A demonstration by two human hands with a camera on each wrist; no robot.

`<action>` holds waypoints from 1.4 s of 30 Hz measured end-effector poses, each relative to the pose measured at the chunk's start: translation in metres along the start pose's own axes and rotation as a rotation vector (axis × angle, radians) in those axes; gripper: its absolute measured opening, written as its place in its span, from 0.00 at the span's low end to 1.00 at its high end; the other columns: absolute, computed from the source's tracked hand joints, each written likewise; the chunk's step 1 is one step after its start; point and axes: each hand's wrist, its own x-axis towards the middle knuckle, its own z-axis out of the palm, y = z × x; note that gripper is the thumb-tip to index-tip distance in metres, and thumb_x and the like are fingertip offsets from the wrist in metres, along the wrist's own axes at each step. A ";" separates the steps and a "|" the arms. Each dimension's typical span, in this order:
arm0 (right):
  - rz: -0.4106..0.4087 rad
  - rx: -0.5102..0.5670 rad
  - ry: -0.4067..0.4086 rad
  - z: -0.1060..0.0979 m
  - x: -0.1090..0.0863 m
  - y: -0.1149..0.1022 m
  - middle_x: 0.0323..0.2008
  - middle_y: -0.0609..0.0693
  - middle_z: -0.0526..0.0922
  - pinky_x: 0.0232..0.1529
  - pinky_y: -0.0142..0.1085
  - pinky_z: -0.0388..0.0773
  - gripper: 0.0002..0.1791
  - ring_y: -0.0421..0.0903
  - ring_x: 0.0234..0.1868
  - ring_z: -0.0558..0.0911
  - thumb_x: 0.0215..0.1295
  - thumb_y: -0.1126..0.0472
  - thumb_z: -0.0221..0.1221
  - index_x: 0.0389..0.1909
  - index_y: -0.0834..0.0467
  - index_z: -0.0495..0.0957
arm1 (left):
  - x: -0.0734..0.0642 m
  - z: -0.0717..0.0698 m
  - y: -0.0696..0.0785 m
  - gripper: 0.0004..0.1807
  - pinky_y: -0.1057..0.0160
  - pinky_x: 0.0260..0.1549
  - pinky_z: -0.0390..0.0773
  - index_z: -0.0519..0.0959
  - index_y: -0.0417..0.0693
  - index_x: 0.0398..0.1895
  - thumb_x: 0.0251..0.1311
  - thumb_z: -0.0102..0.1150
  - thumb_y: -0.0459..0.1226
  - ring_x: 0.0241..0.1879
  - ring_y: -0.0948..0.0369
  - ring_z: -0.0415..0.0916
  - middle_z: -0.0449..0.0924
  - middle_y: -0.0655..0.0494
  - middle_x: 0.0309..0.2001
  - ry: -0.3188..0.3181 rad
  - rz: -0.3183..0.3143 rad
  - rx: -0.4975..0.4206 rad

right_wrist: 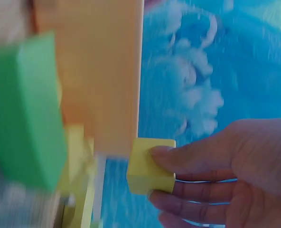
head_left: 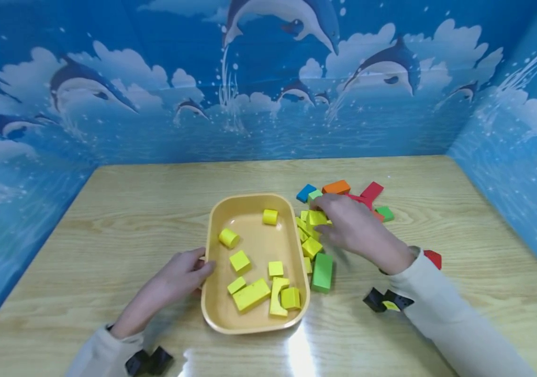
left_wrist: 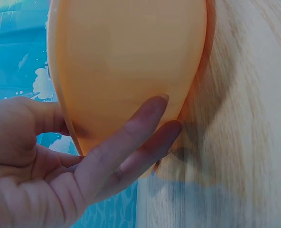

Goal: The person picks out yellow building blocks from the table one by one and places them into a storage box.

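Note:
My left hand [head_left: 179, 277] grips the left side of an orange-yellow plastic tray [head_left: 255, 241]. In the left wrist view its thumb is at the rim while the fingers lie along the outer wall. Several yellow blocks lie in the tray, among them a cylinder [head_left: 228, 238], a long block [head_left: 252, 295] and an arch-shaped piece [head_left: 276, 298]. To the right of the tray, my right hand [head_left: 350, 225] pinches a yellow block [right_wrist: 150, 166] between thumb and fingers, above a pile of yellow blocks [head_left: 312, 247].
A green block [head_left: 322, 272] stands close to the tray's right wall. Behind the right hand are blue [head_left: 305, 193], orange [head_left: 336, 187] and red [head_left: 372, 192] blocks and a small green block [head_left: 384, 213]. Another red block [head_left: 433, 258] sits beside the right sleeve. Dolphin-print walls border the wooden table [head_left: 146, 209].

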 end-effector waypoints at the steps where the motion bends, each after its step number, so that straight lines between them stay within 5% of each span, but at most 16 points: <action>1: -0.025 0.005 0.004 0.001 0.001 -0.006 0.44 0.53 0.81 0.36 0.39 0.84 0.22 0.47 0.39 0.80 0.54 0.64 0.70 0.51 0.62 0.78 | 0.000 0.000 0.000 0.20 0.60 0.26 0.85 0.68 0.25 0.57 0.68 0.47 0.33 0.30 0.58 0.80 0.81 0.48 0.32 0.003 -0.003 0.000; 8: -0.122 -0.048 0.038 0.004 0.005 -0.031 0.46 0.55 0.80 0.36 0.37 0.84 0.24 0.48 0.39 0.80 0.53 0.63 0.71 0.51 0.64 0.78 | 0.001 0.001 0.001 0.19 0.61 0.26 0.85 0.69 0.26 0.56 0.67 0.47 0.33 0.30 0.58 0.80 0.82 0.47 0.33 0.010 -0.011 0.002; 14: -0.192 0.035 0.082 0.016 0.003 -0.045 0.47 0.54 0.79 0.39 0.36 0.84 0.24 0.46 0.41 0.80 0.56 0.62 0.69 0.54 0.62 0.77 | 0.001 0.000 -0.002 0.21 0.60 0.25 0.84 0.67 0.25 0.58 0.67 0.47 0.33 0.29 0.58 0.79 0.81 0.49 0.32 0.015 -0.007 0.014; 19: -0.316 0.068 -0.007 0.042 0.003 -0.062 0.49 0.53 0.79 0.43 0.35 0.82 0.25 0.45 0.44 0.80 0.59 0.61 0.67 0.57 0.61 0.76 | 0.000 -0.001 -0.004 0.20 0.59 0.25 0.84 0.67 0.24 0.57 0.67 0.47 0.32 0.29 0.57 0.80 0.81 0.47 0.33 0.007 0.034 -0.013; 23: -0.340 0.035 -0.070 0.056 0.005 -0.069 0.46 0.51 0.81 0.41 0.34 0.82 0.25 0.44 0.43 0.80 0.59 0.59 0.66 0.58 0.59 0.76 | 0.001 0.000 -0.005 0.20 0.60 0.25 0.85 0.67 0.24 0.57 0.67 0.47 0.32 0.30 0.56 0.81 0.82 0.45 0.34 0.007 0.033 -0.026; 35: -0.356 0.066 -0.126 0.068 0.005 -0.069 0.44 0.50 0.82 0.43 0.33 0.81 0.21 0.42 0.42 0.80 0.63 0.58 0.63 0.57 0.57 0.77 | 0.001 0.001 -0.003 0.19 0.60 0.24 0.84 0.69 0.25 0.55 0.67 0.47 0.33 0.28 0.58 0.80 0.82 0.47 0.32 0.021 0.041 0.014; 42: -0.408 0.136 -0.045 0.065 0.003 -0.061 0.43 0.48 0.83 0.45 0.35 0.79 0.18 0.43 0.43 0.79 0.62 0.59 0.63 0.54 0.56 0.79 | 0.001 0.001 -0.003 0.19 0.59 0.24 0.85 0.68 0.25 0.56 0.67 0.47 0.32 0.29 0.56 0.81 0.83 0.44 0.34 0.020 0.036 -0.007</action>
